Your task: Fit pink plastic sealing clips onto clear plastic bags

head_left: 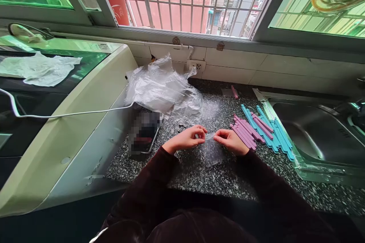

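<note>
So, the sink: set into the speckled counter, it is the landmark for every place below.
See-through bag: left of the sink, beyond the sticks, its upper edge between the two hands and its body hanging toward the counter; whether it touches the stone I cannot tell.
Right hand: on the sink side of the bag, thumb and forefinger pinching its upper edge; a tip grip probably suits film so thin and slippery.
Left hand: farther from the sink, fingers curled, thumb and forefinger tips at the bag's opposite upper corner; whether they close on the film I cannot tell. Hands facing each other likely keep that edge straight.
Pink sticks and blue sticks: just left of the sink, roughly parallel, some pink over blue, presumably grouped within easy reach of the right hand.
Small packet: behind the sticks, left of the sink's back corner, with a pink piece at it.
Crumpled plastic: well left of the sink, against the wall, perhaps pushed back to leave working room.
Dark pixelated object: also well left of the sink, in front of that plastic, its details hidden.
</note>
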